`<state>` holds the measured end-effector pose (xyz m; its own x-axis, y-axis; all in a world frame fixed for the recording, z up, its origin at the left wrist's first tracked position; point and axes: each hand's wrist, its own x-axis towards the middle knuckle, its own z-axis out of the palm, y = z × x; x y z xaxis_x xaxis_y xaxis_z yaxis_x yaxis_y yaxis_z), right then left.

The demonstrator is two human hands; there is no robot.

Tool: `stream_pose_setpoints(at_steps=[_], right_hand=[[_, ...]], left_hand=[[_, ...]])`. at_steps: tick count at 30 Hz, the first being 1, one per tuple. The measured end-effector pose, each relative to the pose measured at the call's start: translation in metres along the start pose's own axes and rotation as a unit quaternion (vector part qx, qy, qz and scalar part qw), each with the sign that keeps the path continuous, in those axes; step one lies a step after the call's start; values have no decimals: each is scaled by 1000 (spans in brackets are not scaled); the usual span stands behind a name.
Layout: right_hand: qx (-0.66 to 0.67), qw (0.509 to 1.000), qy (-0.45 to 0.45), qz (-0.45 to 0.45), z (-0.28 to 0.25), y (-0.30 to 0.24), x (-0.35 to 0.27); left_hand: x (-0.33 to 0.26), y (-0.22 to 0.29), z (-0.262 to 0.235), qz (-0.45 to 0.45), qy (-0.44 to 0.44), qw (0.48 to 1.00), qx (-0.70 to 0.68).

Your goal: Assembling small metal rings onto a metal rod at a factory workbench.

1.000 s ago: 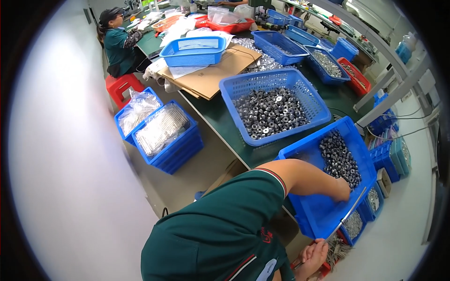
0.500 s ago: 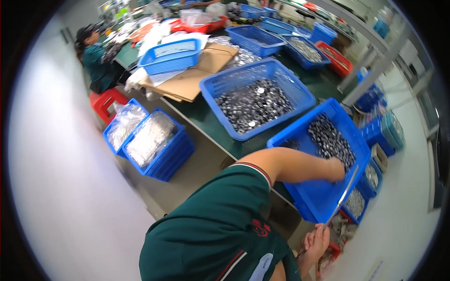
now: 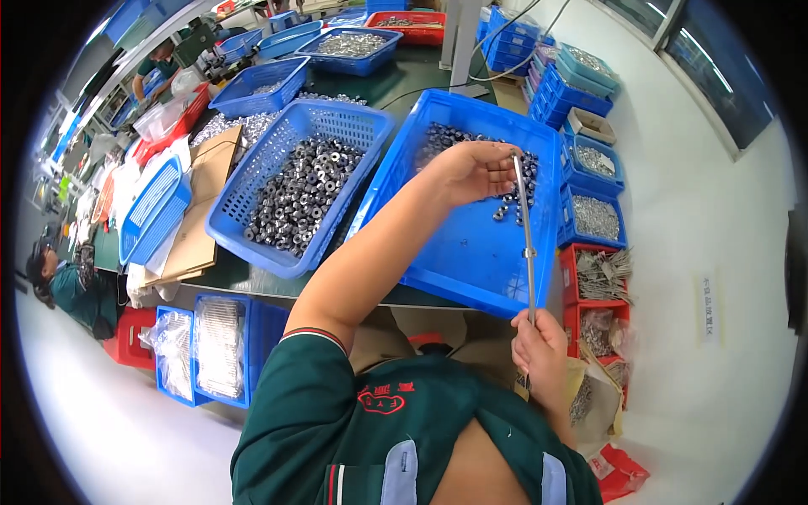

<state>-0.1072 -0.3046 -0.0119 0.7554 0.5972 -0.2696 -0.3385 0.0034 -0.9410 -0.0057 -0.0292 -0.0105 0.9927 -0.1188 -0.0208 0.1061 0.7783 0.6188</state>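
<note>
My left hand (image 3: 473,171) reaches out over a shallow blue tray (image 3: 471,261), which holds small dark metal rings (image 3: 454,136) at its far end. Its fingers are pinched at the top end of a thin metal rod (image 3: 523,210). My right hand (image 3: 539,347) grips the rod's lower end close to my body. The rod stands nearly upright over the tray's right side, with one small ring (image 3: 528,251) threaded halfway down it.
A blue mesh basket (image 3: 252,240) of metal rings sits left of the tray, with cardboard (image 3: 198,219) beyond it. Small blue bins (image 3: 593,215) and red bins (image 3: 599,278) of parts stand on the right. Blue crates (image 3: 210,345) sit on the floor. A seated person (image 3: 71,286) works at left.
My left hand has lifted out of the rings in the tray and come to the rod's top end. The rod now stands up over the tray. The camera has swung left.
</note>
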Motion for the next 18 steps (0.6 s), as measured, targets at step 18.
stream_pose_setpoints(at_steps=[18], right_hand=[[24,999,-31,11,-5,5,3]], left_hand=[[-7,5,-1,21,8,997,76]])
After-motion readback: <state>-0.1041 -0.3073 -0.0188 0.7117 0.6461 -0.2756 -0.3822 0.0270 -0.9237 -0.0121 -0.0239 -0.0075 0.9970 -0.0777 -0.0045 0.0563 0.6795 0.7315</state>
